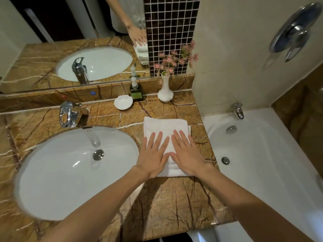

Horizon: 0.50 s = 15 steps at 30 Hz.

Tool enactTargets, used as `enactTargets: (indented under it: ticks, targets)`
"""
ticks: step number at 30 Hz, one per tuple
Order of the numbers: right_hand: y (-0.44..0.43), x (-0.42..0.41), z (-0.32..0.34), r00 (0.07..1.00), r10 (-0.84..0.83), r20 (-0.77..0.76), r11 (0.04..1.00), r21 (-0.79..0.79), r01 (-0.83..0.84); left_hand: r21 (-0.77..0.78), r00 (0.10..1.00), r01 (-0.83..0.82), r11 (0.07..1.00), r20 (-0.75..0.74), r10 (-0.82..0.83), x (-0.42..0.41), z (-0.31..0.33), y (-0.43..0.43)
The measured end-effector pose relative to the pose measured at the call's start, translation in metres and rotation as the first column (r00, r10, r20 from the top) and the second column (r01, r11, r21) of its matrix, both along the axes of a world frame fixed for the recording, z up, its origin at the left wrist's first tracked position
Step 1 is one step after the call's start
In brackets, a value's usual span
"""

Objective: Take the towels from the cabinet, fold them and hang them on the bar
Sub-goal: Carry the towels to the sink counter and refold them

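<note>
A white folded towel (165,124) lies flat on the brown marble countertop (167,203), to the right of the sink. My left hand (153,155) presses on its left half with straight, spread fingers. My right hand (186,154) lies flat on its right half, fingers straight and pointing away from me. Both palms cover the near part of the towel; its far edge shows beyond the fingertips. No cabinet or towel bar is in view.
An oval white sink (70,172) with a chrome tap (69,113) fills the left. A white soap dish (123,102), a green bottle (136,92) and a white vase of pink flowers (165,91) stand by the mirror (52,41). A white bathtub (262,154) lies right.
</note>
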State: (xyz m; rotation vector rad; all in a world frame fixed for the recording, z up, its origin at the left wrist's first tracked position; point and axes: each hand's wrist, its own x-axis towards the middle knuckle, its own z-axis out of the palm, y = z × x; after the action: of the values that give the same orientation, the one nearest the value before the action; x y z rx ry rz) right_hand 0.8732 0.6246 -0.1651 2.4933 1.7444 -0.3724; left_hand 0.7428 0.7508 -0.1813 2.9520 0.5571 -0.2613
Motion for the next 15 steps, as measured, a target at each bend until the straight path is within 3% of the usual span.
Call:
enactTargets:
  ticks: [6,9,12,15]
  targets:
    - [0.001,0.005,0.002,0.997,-0.010,-0.071,0.999,0.041,0.013,-0.100,0.997,0.012,0.995,0.076,-0.004,0.001,0.012,0.005]
    - [0.001,0.005,0.004,0.973,-0.095,-0.208,0.987,0.110,0.120,-0.246,0.953,-0.121,0.962,0.242,0.182,0.003,0.025,0.016]
    - [0.003,0.007,0.010,0.869,-0.293,-0.399,0.902,0.187,0.390,-0.458,0.828,-0.390,0.799,0.205,0.522,0.017,0.035,0.036]
    - [0.006,0.012,0.018,0.738,-0.408,-0.537,0.801,0.178,0.572,-0.622,0.771,-0.433,0.653,0.120,0.625,0.032,0.044,0.053]
